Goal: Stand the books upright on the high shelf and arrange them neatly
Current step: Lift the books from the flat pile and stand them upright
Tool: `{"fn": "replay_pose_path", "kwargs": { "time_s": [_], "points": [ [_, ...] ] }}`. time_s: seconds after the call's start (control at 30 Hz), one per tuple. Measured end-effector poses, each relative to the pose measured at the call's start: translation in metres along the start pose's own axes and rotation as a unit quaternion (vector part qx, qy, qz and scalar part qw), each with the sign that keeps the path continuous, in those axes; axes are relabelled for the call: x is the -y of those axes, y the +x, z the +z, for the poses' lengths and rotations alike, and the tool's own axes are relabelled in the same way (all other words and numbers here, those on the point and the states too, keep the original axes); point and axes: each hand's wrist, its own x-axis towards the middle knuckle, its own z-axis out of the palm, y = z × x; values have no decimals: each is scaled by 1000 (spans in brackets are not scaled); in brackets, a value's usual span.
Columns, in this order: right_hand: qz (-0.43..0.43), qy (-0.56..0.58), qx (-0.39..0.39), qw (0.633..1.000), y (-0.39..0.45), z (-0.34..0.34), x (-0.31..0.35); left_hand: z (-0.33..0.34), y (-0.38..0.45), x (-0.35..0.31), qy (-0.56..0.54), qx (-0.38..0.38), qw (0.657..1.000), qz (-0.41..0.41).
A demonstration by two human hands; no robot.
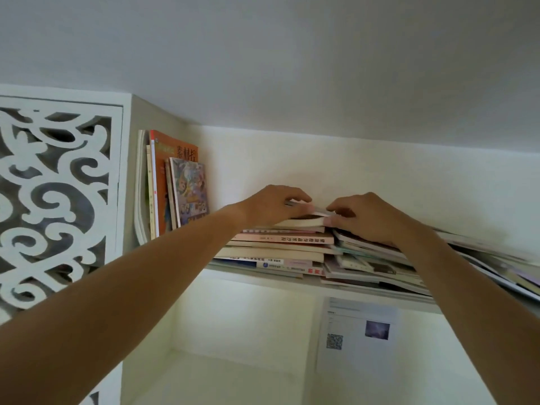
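On the high shelf (309, 283), near the ceiling, the books fall into two groups. At the far left end, a few upright books (163, 188) stand against the side panel of the cabinet; the tallest has an orange cover, and a shorter book with a colourful illustrated cover (191, 190) leans at the right of this group. To the right, a stack of flat books (280, 248) lies on the shelf board, spines facing outward. Further right, a second, looser pile of flat books and booklets (380, 264) spreads toward the right edge of the view, where it is blurred.

Both hands meet at the top of the flat stack. The left hand (271, 204) grips the top book (304, 219) from the left, fingers curled over its upper cover and thumb at the page edge. The right hand (365, 217) holds the same book from the right, fingers curled over the cover and thumb pressed against the page edge. The top cover appears slightly lifted from the page block between the two hands.

Left of the shelf unit, a white carved fretwork panel (55, 197) fills the frame edge. Below the shelf, an open white compartment holds a printed sheet (356, 337) fixed to its back wall, bearing a QR code and a small picture.
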Motion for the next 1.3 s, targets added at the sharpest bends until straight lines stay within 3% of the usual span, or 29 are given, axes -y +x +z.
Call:
{"fn": "replay_pose_path", "kwargs": {
  "time_s": [0.1,0.27,0.37,0.47,0.57,0.6,0.67,0.73,0.83,0.93,0.97,1.1,1.2,1.3],
  "points": [
    [-10,7,-62,998,2,4,-1,1,5,-4,-2,-13,1000,4],
    [23,-122,-13,992,7,10,4,8,9,2,70,-109,989,64],
    [39,-139,-44,989,10,5,12,3,9,-2,126,-186,971,82],
    [13,-89,-140,986,19,4,33,-19,5,-1,89,-290,952,43],
    [14,-2,-234,972,38,12,66,-35,-15,-8,-24,-432,899,-66],
    [19,32,-257,966,44,17,81,-37,-21,-9,-65,-425,892,-138],
    [18,75,-300,951,55,29,112,-40,-32,-7,-185,-294,903,-253],
    [16,102,-329,939,66,39,143,-40,-44,-7,-362,-177,879,-254],
    [-44,134,-288,947,79,38,178,-53,-55,15,-474,-242,820,-210],
    [-152,188,-149,959,80,30,190,-81,-66,52,-529,-288,777,-182],
    [-154,175,-119,965,81,31,189,-91,-69,59,-525,-288,779,-185],
    [-90,153,-26,984,85,55,198,-102,-67,75,-370,-315,854,-185],
    [-83,189,-81,975,90,79,214,-99,-58,88,-333,-343,859,-184],
    [-104,218,-92,966,94,88,226,-105,-53,94,-196,-429,854,-219]
  ]
}}
